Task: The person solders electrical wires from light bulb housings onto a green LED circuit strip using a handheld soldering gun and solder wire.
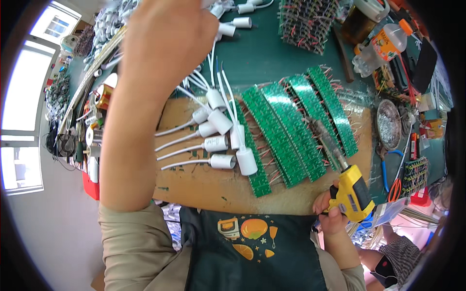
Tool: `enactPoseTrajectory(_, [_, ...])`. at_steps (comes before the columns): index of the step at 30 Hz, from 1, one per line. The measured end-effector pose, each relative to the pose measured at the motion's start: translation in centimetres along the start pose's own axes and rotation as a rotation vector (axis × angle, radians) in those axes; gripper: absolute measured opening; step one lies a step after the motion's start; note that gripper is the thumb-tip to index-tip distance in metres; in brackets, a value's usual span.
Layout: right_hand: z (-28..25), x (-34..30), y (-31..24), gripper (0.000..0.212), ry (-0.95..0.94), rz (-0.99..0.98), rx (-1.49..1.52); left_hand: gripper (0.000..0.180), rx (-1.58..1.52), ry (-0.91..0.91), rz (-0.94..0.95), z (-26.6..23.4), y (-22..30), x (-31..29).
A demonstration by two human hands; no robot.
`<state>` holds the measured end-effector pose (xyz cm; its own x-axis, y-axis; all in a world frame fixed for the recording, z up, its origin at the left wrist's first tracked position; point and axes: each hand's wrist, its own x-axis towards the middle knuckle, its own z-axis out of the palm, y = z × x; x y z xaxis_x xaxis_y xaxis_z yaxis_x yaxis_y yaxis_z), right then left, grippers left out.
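Note:
My left hand [170, 34] is stretched far forward at the top edge, blurred, beside several white cylinders with cables [241, 23]. Its fingers are mostly cut off or hidden, so what it holds does not show. Low on the right, my right hand [332, 213] grips a yellow and black soldering gun [353, 194]. The gun's metal tip points up and left over long green circuit boards [291, 140] lying side by side; contact cannot be made out. More white cylinders [216, 143] with white cables lie on and beside the leftmost board [257, 177].
A brown work board [194, 186] lies under the circuit boards on a green table [262, 58]. Right of it are a metal dish [389, 123], blue-handled pliers [386, 174] and a plastic bottle [381, 51]. A stack of wired boards [308, 24] stands at the back.

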<state>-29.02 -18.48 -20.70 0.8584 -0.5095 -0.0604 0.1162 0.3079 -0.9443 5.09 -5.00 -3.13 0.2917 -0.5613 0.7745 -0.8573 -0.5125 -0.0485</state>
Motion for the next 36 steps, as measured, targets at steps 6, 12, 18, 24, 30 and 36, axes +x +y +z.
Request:
enactPoseTrajectory(6, [-0.4, -0.1, 0.3, 0.080, -0.010, 0.030, -0.025, 0.034, -0.121, -0.263, 0.057, -7.6, 3.7, -8.5])
enactPoseTrajectory(12, [0.2, -0.2, -0.3, 0.079, -0.017, 0.013, -0.073, 0.033, -0.462, -0.612, -0.161, -8.6, 7.4, -17.1])
enactPoseTrajectory(18, [-0.3, -0.4, -0.1, 0.079, -0.022, 0.019, -0.073, 0.023, -0.465, -0.507, -0.227, -5.0, 9.6, -21.5])
enactPoseTrajectory(24, [-0.4, -1.3, -0.4, 0.081, -0.056, 0.047, -0.066, 0.021, -0.517, -0.464, -0.328, -3.9, 10.2, -22.9])
enactPoseTrajectory(30, [-0.6, -2.9, -1.0, 0.084, -0.174, 0.141, -0.105, 0.022, -0.488, -0.528, -0.273, -4.1, 10.0, -22.4])
enactPoseTrajectory(36, [-0.9, -3.8, -0.9, 0.058, -0.202, 0.204, -0.103, 0.024, -0.441, -0.583, -0.230, -4.3, 9.9, -22.3])
